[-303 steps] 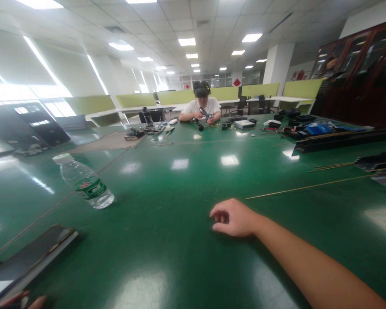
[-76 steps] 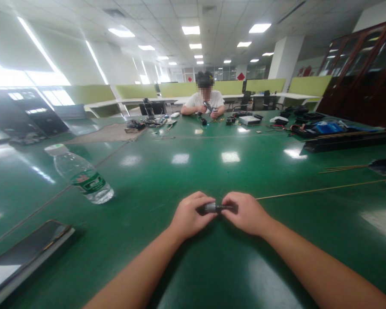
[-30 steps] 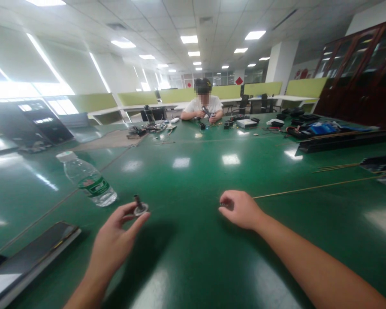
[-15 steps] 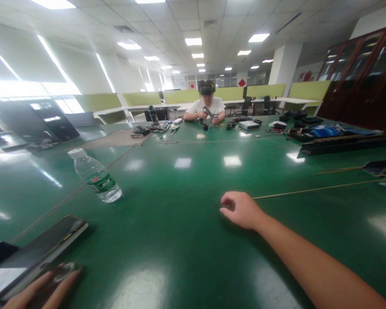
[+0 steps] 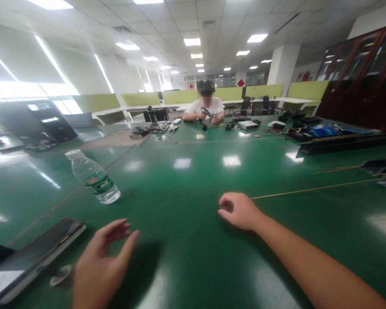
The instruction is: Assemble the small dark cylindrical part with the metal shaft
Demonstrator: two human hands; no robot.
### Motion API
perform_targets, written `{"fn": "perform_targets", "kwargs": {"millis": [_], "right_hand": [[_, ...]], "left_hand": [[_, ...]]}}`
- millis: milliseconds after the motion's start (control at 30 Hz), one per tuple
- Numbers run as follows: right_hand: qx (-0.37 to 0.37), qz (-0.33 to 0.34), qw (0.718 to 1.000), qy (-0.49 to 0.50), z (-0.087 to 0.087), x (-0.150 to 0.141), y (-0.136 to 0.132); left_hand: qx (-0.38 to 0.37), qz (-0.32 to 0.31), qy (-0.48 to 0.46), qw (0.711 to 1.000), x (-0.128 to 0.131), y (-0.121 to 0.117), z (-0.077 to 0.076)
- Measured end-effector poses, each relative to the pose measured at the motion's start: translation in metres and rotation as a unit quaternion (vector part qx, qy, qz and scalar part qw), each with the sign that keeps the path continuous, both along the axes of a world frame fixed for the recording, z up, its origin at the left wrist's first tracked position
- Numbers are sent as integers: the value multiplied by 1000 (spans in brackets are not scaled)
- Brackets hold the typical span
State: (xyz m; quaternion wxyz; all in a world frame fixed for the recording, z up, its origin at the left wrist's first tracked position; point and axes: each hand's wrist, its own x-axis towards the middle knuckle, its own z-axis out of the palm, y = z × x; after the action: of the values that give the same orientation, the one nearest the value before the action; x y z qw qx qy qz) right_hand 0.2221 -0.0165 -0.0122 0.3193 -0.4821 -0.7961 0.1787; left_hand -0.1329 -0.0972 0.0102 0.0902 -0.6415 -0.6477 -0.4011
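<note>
My left hand (image 5: 104, 255) is open above the table's near left, thumb and fingers apart and nothing between them. A small pale ring-shaped thing (image 5: 62, 274), partly hidden by this hand, lies just left of its wrist. My right hand (image 5: 239, 210) rests on the green tabletop (image 5: 180, 206) with its fingers curled into a pinch. Something small and dark shows at those fingertips, too small to name. A thin yellowish rod (image 5: 309, 190) runs from behind the right hand toward the right edge; whether the fingers grip it is hidden.
A water bottle (image 5: 98, 182) with a green label stands at the left. Nearer lies a dark flat device (image 5: 41, 246). More thin rods (image 5: 337, 170) and a long black channel (image 5: 344, 146) lie right. Across the table a person (image 5: 206, 105) handles a dark tool among scattered parts.
My left hand has come away from the ring-shaped thing at lower left, moved right and up, and opened. My right hand stays in the same pinch. The view has shifted slightly.
</note>
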Motion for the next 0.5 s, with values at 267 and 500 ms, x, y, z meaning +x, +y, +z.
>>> {"fn": "perform_targets", "kwargs": {"millis": [267,500], "right_hand": [[-43,58,995,66,-4,-1,-1],[-98,104,980,141,-7,0,2]], "left_hand": [[-32,-400,182,898,134,51,10],[30,-455,228,860,167,67,1]]}}
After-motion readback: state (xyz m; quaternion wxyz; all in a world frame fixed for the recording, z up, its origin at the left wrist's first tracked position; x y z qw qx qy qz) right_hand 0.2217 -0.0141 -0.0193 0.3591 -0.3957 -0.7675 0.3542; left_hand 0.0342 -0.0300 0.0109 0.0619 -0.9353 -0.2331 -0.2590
